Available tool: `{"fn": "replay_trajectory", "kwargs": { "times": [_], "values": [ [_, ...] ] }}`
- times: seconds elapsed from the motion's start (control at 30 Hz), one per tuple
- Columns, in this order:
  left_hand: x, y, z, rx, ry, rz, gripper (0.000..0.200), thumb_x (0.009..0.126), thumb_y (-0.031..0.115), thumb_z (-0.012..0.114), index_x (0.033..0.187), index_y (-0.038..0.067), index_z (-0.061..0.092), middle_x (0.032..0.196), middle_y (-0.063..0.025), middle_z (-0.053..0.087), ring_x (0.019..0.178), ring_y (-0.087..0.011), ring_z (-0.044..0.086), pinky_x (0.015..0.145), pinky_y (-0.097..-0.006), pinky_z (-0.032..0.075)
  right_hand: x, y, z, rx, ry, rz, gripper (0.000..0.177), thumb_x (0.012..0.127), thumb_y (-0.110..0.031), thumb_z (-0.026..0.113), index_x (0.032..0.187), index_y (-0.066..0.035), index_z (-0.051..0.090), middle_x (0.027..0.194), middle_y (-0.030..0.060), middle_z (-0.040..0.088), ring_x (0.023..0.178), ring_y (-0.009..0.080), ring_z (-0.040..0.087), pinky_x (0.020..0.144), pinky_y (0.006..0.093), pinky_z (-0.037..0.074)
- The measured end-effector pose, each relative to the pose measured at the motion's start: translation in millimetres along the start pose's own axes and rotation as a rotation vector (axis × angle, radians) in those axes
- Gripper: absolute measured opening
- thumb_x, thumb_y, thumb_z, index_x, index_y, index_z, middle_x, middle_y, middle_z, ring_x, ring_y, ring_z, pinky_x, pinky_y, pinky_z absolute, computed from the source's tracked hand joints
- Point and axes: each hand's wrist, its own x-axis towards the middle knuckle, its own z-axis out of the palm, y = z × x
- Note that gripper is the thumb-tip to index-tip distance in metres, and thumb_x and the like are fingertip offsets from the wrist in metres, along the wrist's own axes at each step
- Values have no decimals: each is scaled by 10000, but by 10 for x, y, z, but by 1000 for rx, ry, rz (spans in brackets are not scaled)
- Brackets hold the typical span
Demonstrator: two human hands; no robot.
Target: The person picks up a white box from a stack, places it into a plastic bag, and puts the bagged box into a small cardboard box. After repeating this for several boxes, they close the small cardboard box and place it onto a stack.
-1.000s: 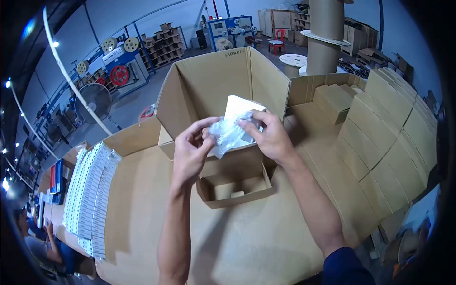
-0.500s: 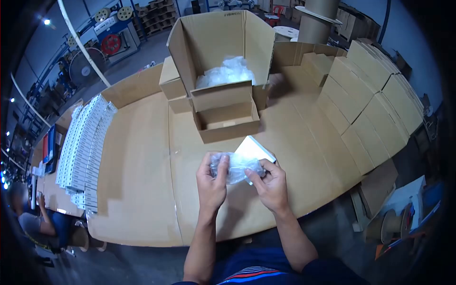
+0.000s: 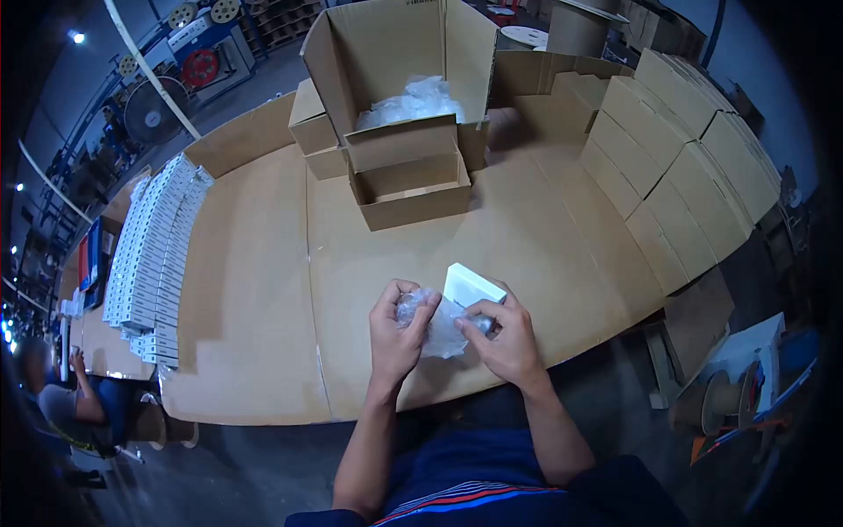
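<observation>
A crumpled clear plastic bag (image 3: 446,339) stretches between my two hands over the near part of the cardboard-covered table (image 3: 255,325). My left hand (image 3: 399,338) is closed round the bag's left part. At its right edge, my right hand (image 3: 507,344) pinches the plastic between thumb and fingers. A small white box (image 3: 472,285) stands up tilted just behind the right hand, whose fingers reach along its right side and seem to hold it too. What lies inside the bag, if anything, I cannot make out.
An open small carton (image 3: 414,211) stands ahead, before a large carton (image 3: 386,66) of plastic bags (image 3: 413,101). Brown boxes (image 3: 654,167) are stacked at right, white boxes (image 3: 154,255) in rows at left. A person (image 3: 75,400) sits at far left.
My right hand has turned, and the white box now stands more upright beside it. The plastic bag is pulled lower and more crumpled at the left hand. The view has tilted slightly downward.
</observation>
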Motion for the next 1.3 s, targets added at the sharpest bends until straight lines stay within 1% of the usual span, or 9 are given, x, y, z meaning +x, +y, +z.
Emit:
{"fn": "replay_trajectory", "kwargs": {
  "times": [0.1,0.27,0.47,0.6,0.73,0.83,1.07,1.17,1.3],
  "values": [
    [81,-64,-235,-267,102,-56,200,961,47,727,938,74,530,654,91,468,525,1,393,458,-211,298,-48,102,25,121,6,116,103,900,-99,768,911,2,753,1253,167,615,990,197,649,796,298,528],
    [155,-285,-521,-711,193,149,210,1042,148,616,1185,56,495,1052,-32,561,958,-87,560,769,-269,489,-138,300,199,335,143,161,194,1006,-131,671,914,21,751,1126,98,601,897,151,619,761,281,505],
    [-143,-488,-108,-237,13,67,471,933,-4,712,1322,-19,447,1256,-138,555,1207,-189,565,1016,-318,493,-341,321,541,474,225,212,303,1067,-206,606,969,46,742,1063,61,606,910,123,602,789,269,493],
    [-118,-513,-110,-463,20,45,438,955,31,716,1318,-28,477,1254,-139,604,1128,-167,613,941,-306,520,-439,384,566,500,213,237,318,1079,-231,592,1037,60,713,1029,36,614,911,98,600,812,253,493],
    [-207,-542,-122,-86,85,-56,255,947,100,765,1145,-18,655,1010,-56,716,913,-125,663,816,-288,540,-504,449,533,434,130,357,243,1028,-173,672,1005,65,718,1106,68,576,996,129,599,846,282,516],
    [-243,-517,-96,-97,112,-33,223,954,110,759,1114,-15,665,995,-49,713,896,-121,653,796,-283,530,-433,415,540,457,167,73,234,999,-104,703,1118,94,663,1085,54,618,974,121,630,885,283,517],
    [-234,-527,-151,-179,199,45,157,1050,176,629,1058,20,623,920,-6,625,834,-83,573,751,-249,483,-382,377,451,516,24,412,131,948,9,728,1016,86,647,1235,96,537,1107,139,586,938,273,510],
    [-179,-657,-274,-266,312,90,205,1092,222,546,1061,27,601,915,4,583,838,-73,539,755,-242,466,-339,416,514,534,154,72,119,955,8,721,947,86,632,1208,81,533,1057,122,578,920,264,502],
    [-220,-496,-191,-346,199,86,320,1036,268,658,1177,-13,601,970,-21,608,933,-101,593,861,-240,489,-360,371,507,537,179,119,175,936,-24,759,918,109,647,1130,78,520,1000,135,584,862,267,509]
  ]
}}
